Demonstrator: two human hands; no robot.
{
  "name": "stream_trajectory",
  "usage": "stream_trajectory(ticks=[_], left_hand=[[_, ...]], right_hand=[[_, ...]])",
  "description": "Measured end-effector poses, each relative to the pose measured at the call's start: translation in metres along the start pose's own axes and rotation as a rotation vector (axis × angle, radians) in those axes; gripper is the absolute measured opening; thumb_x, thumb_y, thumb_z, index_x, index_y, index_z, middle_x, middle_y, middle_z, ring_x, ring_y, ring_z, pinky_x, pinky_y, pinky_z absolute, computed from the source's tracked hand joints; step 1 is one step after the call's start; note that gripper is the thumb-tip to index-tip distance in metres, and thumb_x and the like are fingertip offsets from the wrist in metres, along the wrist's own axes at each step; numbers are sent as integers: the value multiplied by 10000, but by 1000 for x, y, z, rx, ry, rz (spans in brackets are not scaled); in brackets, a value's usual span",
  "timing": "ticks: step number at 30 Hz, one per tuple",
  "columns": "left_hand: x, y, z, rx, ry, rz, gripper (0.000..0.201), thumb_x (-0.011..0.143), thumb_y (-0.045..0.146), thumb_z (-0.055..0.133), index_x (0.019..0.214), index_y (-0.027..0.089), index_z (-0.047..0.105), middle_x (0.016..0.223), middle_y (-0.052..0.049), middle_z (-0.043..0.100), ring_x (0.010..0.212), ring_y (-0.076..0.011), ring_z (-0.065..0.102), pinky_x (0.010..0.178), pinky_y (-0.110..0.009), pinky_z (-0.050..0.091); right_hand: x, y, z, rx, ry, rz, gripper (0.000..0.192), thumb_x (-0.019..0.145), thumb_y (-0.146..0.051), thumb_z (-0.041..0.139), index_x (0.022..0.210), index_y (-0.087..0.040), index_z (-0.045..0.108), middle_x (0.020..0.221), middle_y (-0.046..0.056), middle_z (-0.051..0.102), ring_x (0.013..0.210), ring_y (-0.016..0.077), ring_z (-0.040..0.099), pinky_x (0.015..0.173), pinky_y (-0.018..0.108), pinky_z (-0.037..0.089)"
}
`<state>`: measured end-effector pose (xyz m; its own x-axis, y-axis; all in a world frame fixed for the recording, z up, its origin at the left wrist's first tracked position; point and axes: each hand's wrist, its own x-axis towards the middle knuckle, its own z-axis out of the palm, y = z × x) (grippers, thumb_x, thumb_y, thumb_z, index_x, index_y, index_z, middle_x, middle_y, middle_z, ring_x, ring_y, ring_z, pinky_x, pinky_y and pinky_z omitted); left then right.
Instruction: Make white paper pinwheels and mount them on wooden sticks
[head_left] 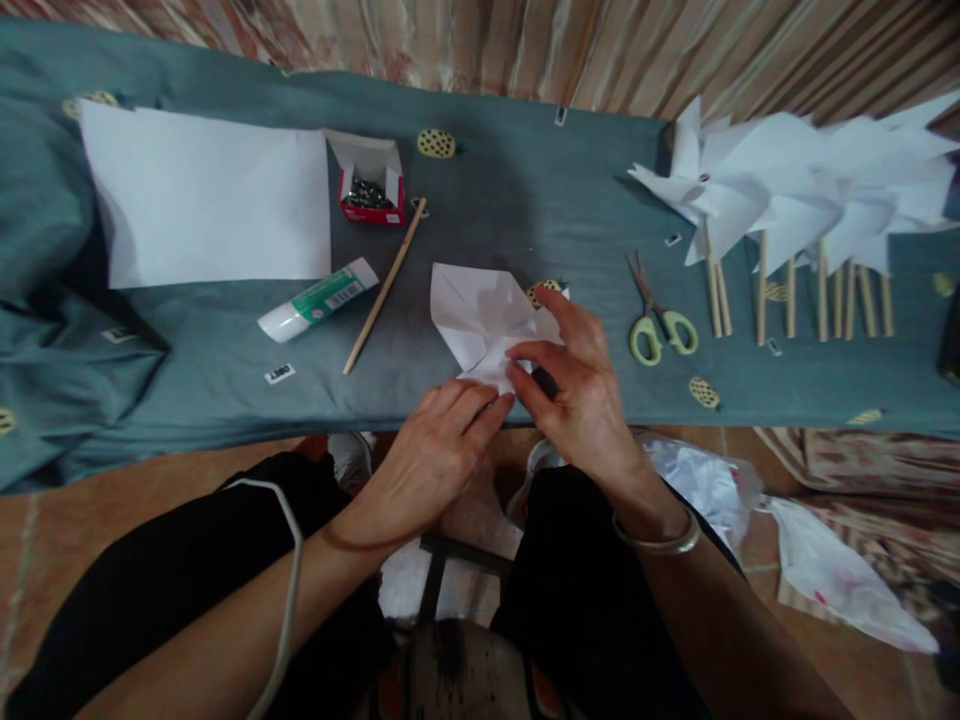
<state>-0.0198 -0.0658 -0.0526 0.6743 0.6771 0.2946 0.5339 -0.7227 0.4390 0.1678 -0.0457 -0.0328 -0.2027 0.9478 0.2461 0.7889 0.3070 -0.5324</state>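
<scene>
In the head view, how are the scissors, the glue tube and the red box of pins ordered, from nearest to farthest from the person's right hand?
Measured from the right hand:
1. Scissors, just to its right on the cloth.
2. Red box of pins, up and to the left, beside the white sheet.
3. Glue tube, far left, below that sheet's edge.
The box and the tube are nearly equal, so their order is uncertain.

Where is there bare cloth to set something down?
Bare cloth lies between the pin box and the pinwheels, and left of the glue under the sheet. The right end is crowded: scissors, pinwheel sticks.
</scene>
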Motion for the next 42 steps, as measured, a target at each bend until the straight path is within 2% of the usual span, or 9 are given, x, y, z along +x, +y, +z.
stream_trajectory(ticks=[4,14,16,19,23,32,36,39,42], left_hand=[[-1,-1,1,-23,2,-11,378,934,115,519,1309,72,493,1165,-145,608,1086,-259,542,905,-417,521],[0,1,-3,7,-21,4,308,955,134,479,1248,109,569,1186,-152,628,1092,-264,558,863,-419,535],[-1,2,-5,24,-22,23,277,961,144,475,1205,136,606,1212,-147,632,1107,-264,562,854,-416,539],[-3,3,-8,-2,8,53,225,958,158,500,1133,141,639,1219,-135,650,1126,-258,568,886,-416,542],[-5,1,-15,-48,63,55,185,928,103,532,1078,131,638,1165,-124,686,1097,-249,596,878,-410,553],[-2,-26,-35,17,175,-91,275,920,110,545,1175,198,597,1083,-92,669,1010,-226,612,860,-406,550],[7,-47,-31,123,227,-147,457,925,123,503,1369,222,465,1297,-131,587,1184,-278,552,983,-499,498],[17,-60,-23,164,260,-138,414,919,105,476,1306,248,515,1348,-99,569,1225,-272,527,1010,-509,481],[25,-65,-18,205,253,-132,256,910,120,508,1101,236,633,1276,-76,630,1155,-270,569,944,-473,508]], right_hand=[[-1,0,-2,-1,26,-14,166,915,-243,570,1050,-261,665,1480,48,465,1386,292,424,1143,510,383],[-3,0,-10,27,-19,22,298,907,-327,606,1205,-321,608,1470,43,477,1388,295,429,1126,521,402],[-4,-1,-15,49,-21,9,293,892,-345,630,1182,-299,622,1468,66,481,1377,295,442,1109,520,417],[-9,1,-22,62,-18,-14,194,876,-331,648,1045,-239,677,1457,108,494,1352,306,465,1092,514,428],[-17,5,-29,36,-21,-23,121,870,-300,644,944,-224,702,1458,97,500,1344,319,474,1101,526,411],[-28,24,-30,-29,92,35,110,889,-255,608,853,-218,705,1382,95,584,1272,309,539,1064,556,438],[-25,27,-26,-56,149,34,146,907,-265,588,972,-212,706,1346,119,608,1248,302,559,1060,552,447],[-21,24,-23,-59,168,18,220,910,-277,585,1087,-194,688,1345,141,606,1242,306,562,1068,554,444],[-18,21,-20,-64,173,8,276,914,-279,579,1163,-192,660,1366,144,588,1256,310,551,1071,562,441]])
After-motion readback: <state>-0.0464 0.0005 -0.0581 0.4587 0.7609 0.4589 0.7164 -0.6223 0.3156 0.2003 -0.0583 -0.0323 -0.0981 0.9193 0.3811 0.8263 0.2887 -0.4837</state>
